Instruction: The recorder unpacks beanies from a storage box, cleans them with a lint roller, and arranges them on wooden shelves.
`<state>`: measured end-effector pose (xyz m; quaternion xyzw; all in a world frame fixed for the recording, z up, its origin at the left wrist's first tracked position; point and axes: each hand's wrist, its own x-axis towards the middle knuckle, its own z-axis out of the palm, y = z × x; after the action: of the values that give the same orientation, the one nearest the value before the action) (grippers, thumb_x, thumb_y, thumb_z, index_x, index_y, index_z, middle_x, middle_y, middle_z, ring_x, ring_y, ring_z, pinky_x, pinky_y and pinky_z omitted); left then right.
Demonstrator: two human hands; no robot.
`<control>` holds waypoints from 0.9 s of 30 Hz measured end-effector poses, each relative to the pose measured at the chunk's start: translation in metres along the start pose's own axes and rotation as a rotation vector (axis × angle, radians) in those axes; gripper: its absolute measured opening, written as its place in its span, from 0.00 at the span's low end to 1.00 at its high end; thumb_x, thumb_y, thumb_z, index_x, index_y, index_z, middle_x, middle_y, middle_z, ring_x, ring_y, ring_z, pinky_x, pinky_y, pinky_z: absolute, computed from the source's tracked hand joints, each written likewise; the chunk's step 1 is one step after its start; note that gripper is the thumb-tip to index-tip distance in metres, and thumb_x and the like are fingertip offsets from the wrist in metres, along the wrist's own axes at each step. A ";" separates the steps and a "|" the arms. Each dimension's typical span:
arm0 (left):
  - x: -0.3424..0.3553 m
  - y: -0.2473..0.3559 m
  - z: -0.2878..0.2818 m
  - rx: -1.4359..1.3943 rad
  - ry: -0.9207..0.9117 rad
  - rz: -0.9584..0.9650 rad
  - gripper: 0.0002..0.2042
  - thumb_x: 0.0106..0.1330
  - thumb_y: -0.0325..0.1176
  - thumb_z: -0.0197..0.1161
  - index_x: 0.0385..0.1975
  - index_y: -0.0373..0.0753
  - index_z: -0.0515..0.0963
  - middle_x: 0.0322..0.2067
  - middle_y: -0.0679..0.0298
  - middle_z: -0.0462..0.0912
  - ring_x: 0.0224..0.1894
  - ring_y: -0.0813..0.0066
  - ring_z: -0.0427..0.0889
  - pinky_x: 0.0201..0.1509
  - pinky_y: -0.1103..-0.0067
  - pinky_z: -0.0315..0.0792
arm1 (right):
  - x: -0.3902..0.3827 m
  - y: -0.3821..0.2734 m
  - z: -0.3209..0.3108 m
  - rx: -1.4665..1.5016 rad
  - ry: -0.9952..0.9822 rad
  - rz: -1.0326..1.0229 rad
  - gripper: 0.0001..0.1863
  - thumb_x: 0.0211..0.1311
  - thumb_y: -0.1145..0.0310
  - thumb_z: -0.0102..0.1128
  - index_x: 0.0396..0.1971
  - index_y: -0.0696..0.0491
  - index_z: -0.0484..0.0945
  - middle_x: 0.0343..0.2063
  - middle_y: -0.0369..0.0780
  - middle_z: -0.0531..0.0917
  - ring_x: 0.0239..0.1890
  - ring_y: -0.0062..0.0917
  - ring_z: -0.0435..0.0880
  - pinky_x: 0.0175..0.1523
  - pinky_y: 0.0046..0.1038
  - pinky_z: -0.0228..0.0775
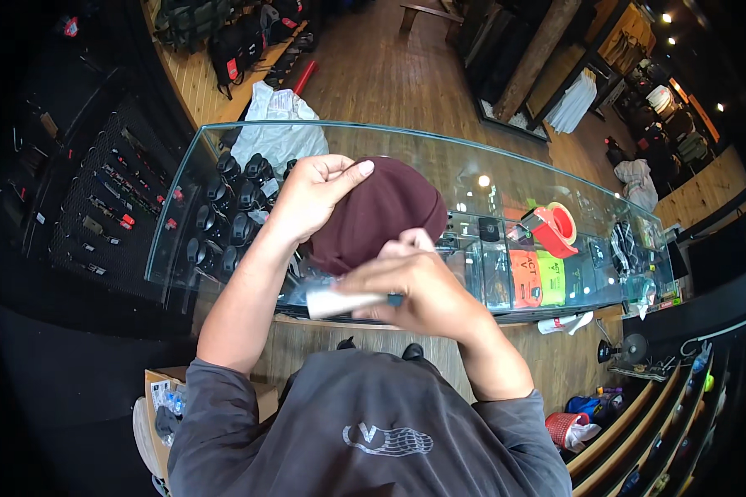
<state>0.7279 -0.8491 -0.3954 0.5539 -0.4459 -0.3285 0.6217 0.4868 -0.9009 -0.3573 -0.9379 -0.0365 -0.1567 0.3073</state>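
A maroon fabric item like a cap or beanie (387,203) is held up over the glass display counter (439,145). My left hand (313,192) grips its upper-left edge, thumb on the cloth. My right hand (416,294), motion-blurred at the item's lower part, has curled fingers around a flat white object (327,302) with a darker end, too smeared to identify. Whether this object touches the cloth is unclear.
A crumpled white bag (269,124) lies on the counter's left; a red tape dispenser (547,236) stands right. Black items (224,195) and orange and green packets (526,277) show through the glass. Tool panel (116,199) left, slatted shelves (630,427) lower right.
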 end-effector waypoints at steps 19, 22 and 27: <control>-0.013 0.018 0.038 -0.100 0.032 -0.128 0.17 0.79 0.46 0.72 0.35 0.37 0.87 0.30 0.73 0.87 0.31 0.89 0.79 0.36 0.84 0.74 | -0.035 0.024 -0.054 0.134 0.043 -0.238 0.23 0.51 0.62 0.88 0.50 0.39 0.94 0.49 0.27 0.95 0.46 0.19 0.87 0.62 0.35 0.60; -0.025 0.032 0.055 -0.223 -0.001 -0.150 0.16 0.81 0.45 0.70 0.36 0.37 0.86 0.33 0.73 0.88 0.33 0.90 0.80 0.38 0.84 0.74 | -0.032 0.048 -0.078 -0.217 0.410 -0.108 0.22 0.49 0.66 0.87 0.48 0.44 0.94 0.46 0.33 0.96 0.52 0.22 0.91 0.63 0.36 0.66; -0.029 0.027 0.065 -0.254 0.109 -0.053 0.16 0.83 0.44 0.67 0.33 0.39 0.84 0.32 0.74 0.87 0.33 0.90 0.79 0.40 0.85 0.74 | -0.038 0.051 -0.087 -0.044 0.661 -0.114 0.26 0.48 0.66 0.88 0.51 0.50 0.94 0.45 0.39 0.95 0.48 0.31 0.91 0.62 0.32 0.75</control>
<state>0.6549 -0.8438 -0.3753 0.4995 -0.3514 -0.3679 0.7012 0.4351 -0.9921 -0.3319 -0.8393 0.0158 -0.4700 0.2728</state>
